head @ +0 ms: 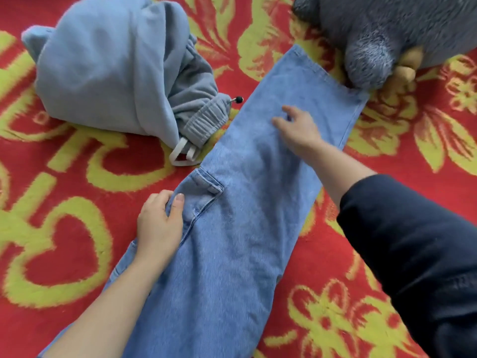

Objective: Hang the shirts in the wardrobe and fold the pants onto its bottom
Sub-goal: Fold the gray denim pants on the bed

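Light blue jeans (247, 202) lie stretched out on the red and yellow blanket (64, 241), folded lengthwise, their leg hems pointing to the upper right. My left hand (160, 226) grips the jeans' left edge beside the back pocket, thumb on top of the cloth. My right hand (296, 127) lies flat on the leg part farther up, fingers spread. A grey-blue hoodie (111, 65) lies bunched at the upper left, with grey-blue sweatpants (204, 117) partly tucked under it.
A grey plush toy (382, 40) lies at the upper right, touching the jeans' hem corner. A white strap loop (182, 153) and a black-tipped drawstring (237, 100) stick out by the sweatpants. No wardrobe is in view.
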A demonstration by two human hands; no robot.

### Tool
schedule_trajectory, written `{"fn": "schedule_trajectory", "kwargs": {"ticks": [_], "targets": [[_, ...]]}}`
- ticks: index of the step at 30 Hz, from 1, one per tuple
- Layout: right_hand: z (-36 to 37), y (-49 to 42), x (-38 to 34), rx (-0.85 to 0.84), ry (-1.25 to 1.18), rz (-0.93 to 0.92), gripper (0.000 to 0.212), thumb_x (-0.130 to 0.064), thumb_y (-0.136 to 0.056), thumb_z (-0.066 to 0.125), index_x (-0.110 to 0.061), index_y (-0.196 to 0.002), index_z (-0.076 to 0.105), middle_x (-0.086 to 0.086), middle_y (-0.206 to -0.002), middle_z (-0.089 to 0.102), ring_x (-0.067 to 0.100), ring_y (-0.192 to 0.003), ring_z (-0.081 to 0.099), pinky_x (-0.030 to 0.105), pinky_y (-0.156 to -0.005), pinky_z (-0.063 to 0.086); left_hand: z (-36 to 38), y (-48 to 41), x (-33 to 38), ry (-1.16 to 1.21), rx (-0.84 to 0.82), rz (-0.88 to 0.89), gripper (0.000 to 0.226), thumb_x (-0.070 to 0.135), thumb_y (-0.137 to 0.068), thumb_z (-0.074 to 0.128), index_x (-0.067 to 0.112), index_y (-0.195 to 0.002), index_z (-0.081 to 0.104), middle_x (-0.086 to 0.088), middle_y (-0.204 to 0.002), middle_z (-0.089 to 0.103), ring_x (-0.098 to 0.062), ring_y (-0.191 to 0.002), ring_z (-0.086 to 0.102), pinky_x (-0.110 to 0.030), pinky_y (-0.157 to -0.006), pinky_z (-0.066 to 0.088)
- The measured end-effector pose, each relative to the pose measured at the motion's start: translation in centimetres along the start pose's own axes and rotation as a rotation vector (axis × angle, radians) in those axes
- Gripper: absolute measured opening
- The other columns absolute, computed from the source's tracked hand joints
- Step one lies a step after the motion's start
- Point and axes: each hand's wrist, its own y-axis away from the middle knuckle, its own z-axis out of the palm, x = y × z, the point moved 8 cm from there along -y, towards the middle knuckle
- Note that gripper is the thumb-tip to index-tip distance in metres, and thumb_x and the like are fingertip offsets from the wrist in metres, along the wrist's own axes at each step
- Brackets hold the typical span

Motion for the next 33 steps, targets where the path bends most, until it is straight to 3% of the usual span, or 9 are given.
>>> {"fn": "schedule_trajectory", "kwargs": {"ticks": [5,10,12,16,21,23,26,29,33], "targets": [[2.6,2.7,3.1,-0.014,0.274,-0.062,0.056,-0.039,-0.096,0.045,-0.023,-0.148,0.033,0.004,-0.158,0.022,0.019,-0.146,0.016,0.043,-0.115,0.014,0.1,-0.4,-1.6,-0.144,0.01,-0.133,0.022,0.031,-0.096,0.048,0.014,-0.092,0.062,0.004,-0.108,0.046,-0.027,-0.114,0.037,-0.04,-0.092,0.029],[4.1,7.2,4.7,-0.005,0.34,-0.102,0.056,-0.04,-0.099,0.04,-0.024,-0.151,0.026,0.004,-0.16,0.014,0.021,-0.148,0.008,0.04,-0.118,0.009,0.3,-1.1,-2.2,-0.1,-0.215,-0.117,0.024,0.039,-0.096,0.044,0.019,-0.085,0.051,-0.003,-0.077,0.062,-0.03,-0.08,0.056,-0.036,-0.066,0.038],[5.6,10.1,5.7,-0.037,0.391,-0.119,0.063,-0.046,-0.098,0.038,-0.027,-0.153,0.015,0.0,-0.162,0.004,0.019,-0.148,-0.001,0.038,-0.119,0.001,-0.1,-0.8,-2.8,-0.145,-0.287,-0.113,0.022,0.047,-0.092,0.048,0.026,-0.089,0.045,0.0,-0.075,0.062,-0.026,-0.074,0.057,-0.037,-0.067,0.041],[8.6,15.3,6.3,-0.094,0.354,-0.099,0.063,-0.048,-0.097,0.037,-0.031,-0.153,0.012,-0.003,-0.162,-0.001,0.016,-0.148,-0.007,0.036,-0.118,-0.006,-2.4,1.6,-5.9,-0.135,-0.321,-0.205,0.041,0.055,-0.082,0.061,0.027,-0.106,0.043,0.008,-0.086,0.06,-0.019,-0.082,0.059,-0.034,-0.071,0.043],[12.0,23.5,6.4,-0.148,0.31,-0.12,0.066,-0.047,-0.097,0.04,-0.028,-0.153,0.011,-0.008,-0.161,-0.001,0.01,-0.147,-0.01,0.031,-0.116,-0.011,-5.3,6.1,-9.9,-0.067,-0.312,-0.266,0.037,0.062,-0.075,0.064,0.03,-0.09,0.056,0.018,-0.09,0.061,-0.004,-0.084,0.058,-0.024,-0.067,0.041],[13.2,26.9,6.4,-0.166,0.353,-0.137,0.066,-0.047,-0.097,0.04,-0.027,-0.153,0.011,-0.007,-0.161,-0.002,0.012,-0.147,-0.011,0.031,-0.116,-0.01,-6.1,8.2,-11.3,-0.074,-0.345,-0.264,0.037,0.061,-0.074,0.066,0.031,-0.092,0.054,0.016,-0.09,0.063,-0.004,-0.082,0.06,-0.025,-0.066,0.043],[14.9,32.0,6.3,-0.154,0.355,-0.125,0.062,-0.044,-0.097,0.043,-0.029,-0.152,0.02,-0.004,-0.161,0.006,0.016,-0.148,-0.003,0.034,-0.117,-0.007,-7.2,11.7,-13.7,-0.266,-0.431,-0.199,0.037,0.057,-0.079,0.063,0.029,-0.098,0.048,0.003,-0.093,0.066,-0.025,-0.088,0.063,-0.038,-0.074,0.048],[15.7,36.7,5.9,-0.041,0.231,-0.066,0.06,-0.037,-0.092,0.056,-0.027,-0.147,0.035,0.003,-0.159,0.02,0.02,-0.148,0.011,0.036,-0.118,0.002,-8.4,14.6,-15.8,-0.416,-0.48,-0.151,0.038,0.06,-0.083,0.055,0.024,-0.084,0.044,-0.001,-0.089,0.064,-0.031,-0.09,0.06,-0.039,-0.072,0.045],[16.9,44.0,7.5,0.259,-0.064,0.307,0.087,-0.031,-0.077,0.075,-0.013,-0.148,0.028,0.009,-0.152,0.029,0.025,-0.141,0.025,0.039,-0.112,0.021,-10.2,16.0,-17.5,-0.441,-0.587,-0.136,0.045,0.062,-0.086,0.049,0.017,-0.081,0.05,-0.002,-0.086,0.061,-0.03,-0.088,0.058,-0.039,-0.071,0.043]]}}
